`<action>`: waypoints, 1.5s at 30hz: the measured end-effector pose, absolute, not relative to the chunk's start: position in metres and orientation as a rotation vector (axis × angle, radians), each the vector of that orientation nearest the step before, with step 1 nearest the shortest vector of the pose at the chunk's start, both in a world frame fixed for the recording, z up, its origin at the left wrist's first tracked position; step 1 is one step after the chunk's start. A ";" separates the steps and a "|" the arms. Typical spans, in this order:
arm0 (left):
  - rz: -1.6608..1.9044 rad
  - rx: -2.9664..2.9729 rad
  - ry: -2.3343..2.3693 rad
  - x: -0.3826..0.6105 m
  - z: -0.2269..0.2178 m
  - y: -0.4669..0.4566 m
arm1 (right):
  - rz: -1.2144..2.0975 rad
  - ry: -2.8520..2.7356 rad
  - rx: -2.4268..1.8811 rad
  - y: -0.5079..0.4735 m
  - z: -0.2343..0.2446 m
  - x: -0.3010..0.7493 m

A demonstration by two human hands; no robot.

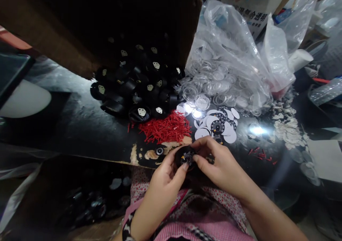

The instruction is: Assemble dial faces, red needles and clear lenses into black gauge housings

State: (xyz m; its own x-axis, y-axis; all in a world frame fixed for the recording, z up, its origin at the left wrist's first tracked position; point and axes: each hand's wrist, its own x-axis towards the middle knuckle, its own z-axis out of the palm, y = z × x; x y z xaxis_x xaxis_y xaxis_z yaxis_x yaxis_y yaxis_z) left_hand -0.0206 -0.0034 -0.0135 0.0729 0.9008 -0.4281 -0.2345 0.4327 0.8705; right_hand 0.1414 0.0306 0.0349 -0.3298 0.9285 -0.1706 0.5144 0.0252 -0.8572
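Note:
Close to the table's front edge, a round black housing (176,158) with a printed black dial (187,157) in it sits between my two hands. My left hand (169,173) is closed around the housing's left side, its thumb on the dial's lower edge. From the right, my right hand (213,159) grips the rim, with its thumb at the dial's right edge. Just beyond my hands lies a heap of thin red pointers (171,127). White and black dial discs (227,127) are spread to the right of that heap.
Several black housings (125,88) spill from a cardboard box (53,45) at the back. Clear round covers (211,80) lie in a plastic bag (232,31). Small whitish plates (287,123) and a few loose red pointers (262,154) lie to the right.

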 end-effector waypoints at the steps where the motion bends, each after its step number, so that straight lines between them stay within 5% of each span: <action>1: 0.979 0.714 1.218 -0.024 -0.014 -0.004 | 1.226 -1.920 -1.458 0.033 0.034 0.142; 7: 1.158 0.391 1.149 -0.034 -0.016 -0.004 | 0.320 -2.476 -1.753 0.067 0.020 0.128; 10: 1.242 0.265 1.068 -0.029 -0.013 0.000 | 0.127 -2.586 -1.765 0.073 0.014 0.118; 31: 1.367 0.263 0.963 -0.022 -0.003 0.016 | 0.604 -2.229 -1.283 0.042 0.036 0.124; 45: 1.183 0.869 1.196 -0.018 -0.006 0.007 | 0.830 -2.189 -1.417 0.041 0.045 0.125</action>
